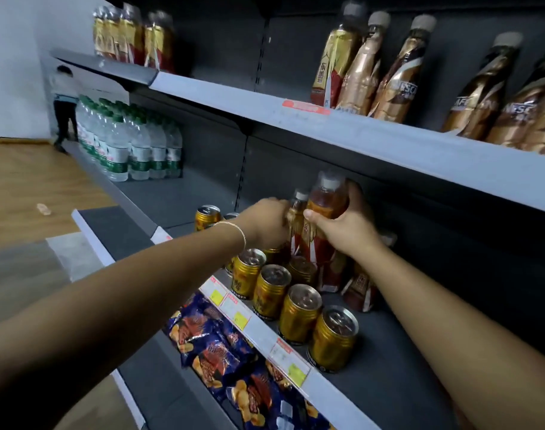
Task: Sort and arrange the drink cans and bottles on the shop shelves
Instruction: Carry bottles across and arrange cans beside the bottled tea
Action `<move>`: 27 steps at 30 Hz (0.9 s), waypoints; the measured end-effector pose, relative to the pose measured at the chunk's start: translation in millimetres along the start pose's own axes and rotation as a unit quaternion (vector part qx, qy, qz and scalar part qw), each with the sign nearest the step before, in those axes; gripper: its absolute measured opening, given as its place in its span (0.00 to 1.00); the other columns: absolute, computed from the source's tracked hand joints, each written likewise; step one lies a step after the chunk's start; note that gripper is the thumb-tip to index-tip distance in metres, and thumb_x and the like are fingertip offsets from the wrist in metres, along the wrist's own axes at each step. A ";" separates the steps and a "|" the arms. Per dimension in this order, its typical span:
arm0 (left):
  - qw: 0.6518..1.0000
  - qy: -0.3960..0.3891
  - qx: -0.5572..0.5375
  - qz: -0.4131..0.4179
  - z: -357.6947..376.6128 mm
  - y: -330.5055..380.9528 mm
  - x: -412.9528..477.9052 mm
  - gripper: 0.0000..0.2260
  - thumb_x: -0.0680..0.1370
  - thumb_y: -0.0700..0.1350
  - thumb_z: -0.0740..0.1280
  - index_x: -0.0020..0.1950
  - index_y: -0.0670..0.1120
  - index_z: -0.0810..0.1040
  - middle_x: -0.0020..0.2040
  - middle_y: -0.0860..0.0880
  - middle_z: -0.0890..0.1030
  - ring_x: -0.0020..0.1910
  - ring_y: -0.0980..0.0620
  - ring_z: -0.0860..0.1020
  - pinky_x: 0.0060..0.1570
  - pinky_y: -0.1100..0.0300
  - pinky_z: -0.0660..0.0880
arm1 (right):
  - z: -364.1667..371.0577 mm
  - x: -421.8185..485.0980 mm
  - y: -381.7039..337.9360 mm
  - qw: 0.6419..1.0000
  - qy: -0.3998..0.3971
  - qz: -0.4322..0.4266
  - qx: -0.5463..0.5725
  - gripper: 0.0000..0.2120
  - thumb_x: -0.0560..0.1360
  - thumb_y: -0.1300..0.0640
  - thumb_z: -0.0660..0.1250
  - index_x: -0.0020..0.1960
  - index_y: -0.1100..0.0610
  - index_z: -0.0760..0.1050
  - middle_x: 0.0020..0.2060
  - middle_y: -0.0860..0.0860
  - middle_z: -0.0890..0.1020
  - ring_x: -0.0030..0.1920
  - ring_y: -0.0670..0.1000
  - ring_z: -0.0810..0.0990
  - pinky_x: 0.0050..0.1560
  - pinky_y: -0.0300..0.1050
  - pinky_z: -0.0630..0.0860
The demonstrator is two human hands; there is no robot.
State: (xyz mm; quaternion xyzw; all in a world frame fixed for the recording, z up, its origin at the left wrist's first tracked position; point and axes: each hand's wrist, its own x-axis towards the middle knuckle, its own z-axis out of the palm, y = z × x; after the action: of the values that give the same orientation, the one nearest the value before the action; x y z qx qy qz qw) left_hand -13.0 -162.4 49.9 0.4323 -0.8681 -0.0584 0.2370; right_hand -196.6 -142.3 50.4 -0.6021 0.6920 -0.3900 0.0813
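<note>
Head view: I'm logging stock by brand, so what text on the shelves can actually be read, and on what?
"NESC", cut off: brown coffee bottle, top shelf.
"AF", cut off: next coffee bottle.
Price tags on the shelf edge: too small.
Gold cans, red-and-gold bottles, snack bags: print blurred.

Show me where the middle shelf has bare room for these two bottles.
Bare patch: middle shelf between the water bottles and the lone gold can. Also open right of the front cans. Crowded around both hands, left and right.
</note>
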 end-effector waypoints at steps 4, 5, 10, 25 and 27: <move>0.995 0.044 -0.090 0.017 -7.9 -23.4 30.2 0.13 0.84 0.51 0.56 0.49 0.43 0.72 0.49 0.44 0.78 0.51 0.43 0.76 0.47 0.55 0.69 | 22.3 8.5 -2.3 0.998 0.041 -0.007 0.051 0.32 0.68 0.40 0.77 0.67 0.47 0.71 0.50 0.44 0.78 0.44 0.42 0.75 0.44 0.37 0.68; 0.993 0.040 -0.108 0.022 -8.6 -26.1 36.7 0.16 0.83 0.54 0.56 0.53 0.42 0.75 0.51 0.43 0.80 0.51 0.44 0.77 0.49 0.54 0.71 | 26.4 9.1 -3.5 0.995 0.067 -0.024 0.066 0.34 0.67 0.43 0.79 0.68 0.48 0.70 0.51 0.43 0.77 0.48 0.44 0.76 0.49 0.37 0.68; 0.975 0.020 -0.219 0.023 -6.4 -28.0 64.2 0.19 0.80 0.56 0.64 0.63 0.45 0.77 0.55 0.46 0.82 0.51 0.49 0.79 0.42 0.64 0.71 | 39.6 15.6 -8.2 0.992 0.109 -0.045 0.052 0.33 0.66 0.48 0.81 0.67 0.51 0.72 0.53 0.43 0.76 0.55 0.47 0.76 0.52 0.37 0.69; 0.969 -0.050 -0.234 0.066 39.1 -29.6 108.1 0.14 0.76 0.47 0.73 0.60 0.46 0.78 0.56 0.49 0.80 0.59 0.51 0.77 0.60 0.65 0.72 | 46.4 -8.3 14.4 0.996 0.072 0.042 0.024 0.37 0.68 0.54 0.80 0.72 0.55 0.69 0.55 0.45 0.79 0.54 0.42 0.79 0.59 0.37 0.77; 0.968 -0.055 -0.239 0.059 50.5 -32.7 110.3 0.15 0.76 0.46 0.72 0.62 0.46 0.77 0.52 0.54 0.78 0.59 0.52 0.76 0.51 0.74 0.67 | 44.4 -19.3 22.2 0.996 0.062 0.069 -0.002 0.35 0.70 0.53 0.78 0.73 0.56 0.69 0.58 0.48 0.78 0.57 0.46 0.78 0.62 0.45 0.77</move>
State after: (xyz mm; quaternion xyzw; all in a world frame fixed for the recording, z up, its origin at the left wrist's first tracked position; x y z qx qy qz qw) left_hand -69.4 -273.7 35.3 0.3072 -0.8644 -0.2740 0.2887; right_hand -182.8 -145.3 -0.9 -0.5279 0.7364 -0.4184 0.0635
